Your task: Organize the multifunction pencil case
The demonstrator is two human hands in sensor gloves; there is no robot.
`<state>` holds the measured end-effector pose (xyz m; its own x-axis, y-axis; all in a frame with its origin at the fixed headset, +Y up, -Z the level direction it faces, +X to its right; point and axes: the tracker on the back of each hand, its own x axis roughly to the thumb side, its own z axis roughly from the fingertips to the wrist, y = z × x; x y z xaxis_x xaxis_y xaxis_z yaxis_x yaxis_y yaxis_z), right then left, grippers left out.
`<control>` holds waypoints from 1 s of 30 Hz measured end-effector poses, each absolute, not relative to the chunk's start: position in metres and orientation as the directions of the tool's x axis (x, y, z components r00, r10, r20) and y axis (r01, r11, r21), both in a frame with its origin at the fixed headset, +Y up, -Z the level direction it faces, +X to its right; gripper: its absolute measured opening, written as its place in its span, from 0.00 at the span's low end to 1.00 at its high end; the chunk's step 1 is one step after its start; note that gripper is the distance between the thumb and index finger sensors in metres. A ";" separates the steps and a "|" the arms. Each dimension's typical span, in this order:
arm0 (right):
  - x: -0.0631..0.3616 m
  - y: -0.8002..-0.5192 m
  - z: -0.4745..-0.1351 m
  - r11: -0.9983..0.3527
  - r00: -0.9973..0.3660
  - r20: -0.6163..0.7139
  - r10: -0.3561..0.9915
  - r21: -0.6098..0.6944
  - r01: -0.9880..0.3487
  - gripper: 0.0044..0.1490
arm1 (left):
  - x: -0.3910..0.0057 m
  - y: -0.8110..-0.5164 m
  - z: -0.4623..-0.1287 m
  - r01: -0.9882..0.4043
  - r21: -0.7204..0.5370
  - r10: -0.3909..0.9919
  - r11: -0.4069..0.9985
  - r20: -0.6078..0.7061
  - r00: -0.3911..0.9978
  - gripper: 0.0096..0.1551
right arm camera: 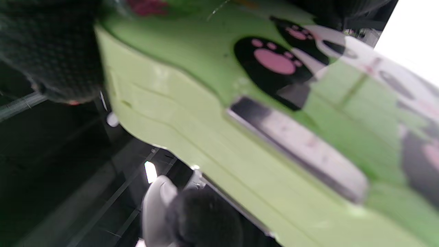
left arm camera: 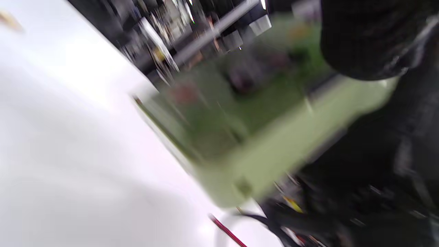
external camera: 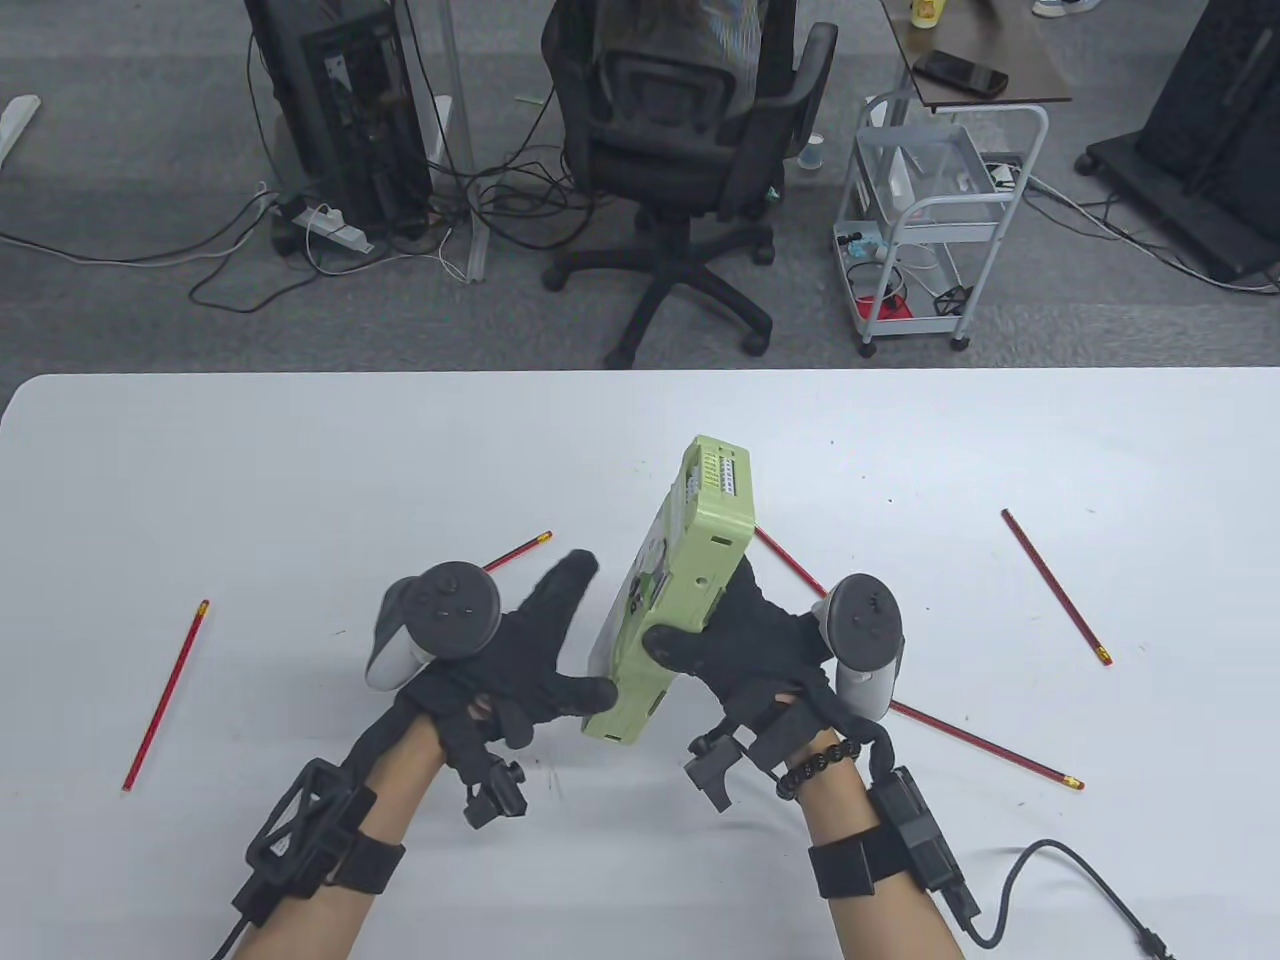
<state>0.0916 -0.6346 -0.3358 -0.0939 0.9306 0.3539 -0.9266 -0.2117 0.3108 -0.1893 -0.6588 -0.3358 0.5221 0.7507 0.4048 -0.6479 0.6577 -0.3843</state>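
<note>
Bright, even overhead light falls on the white table [external camera: 250, 480] in the table view, which is sharp throughout; soft shadows pool beneath both forearms. The left wrist view is heavily smeared by motion blur, the table surface blown out to near white and the green pencil case [left arm camera: 274, 137] an indistinct streak. The right wrist view is softly blurred at close range, with a bright overexposed patch at its upper right corner.

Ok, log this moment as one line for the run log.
right hand: grips green pencil case, tilted on edge | left hand: thumb touches case | red pencils: loose on table
</note>
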 end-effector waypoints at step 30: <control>-0.006 -0.699 -0.351 -0.935 -0.841 0.540 -0.039 0.278 0.222 0.74 | -0.249 -0.735 -0.346 -0.412 -0.396 0.526 0.821 0.242 0.815 0.69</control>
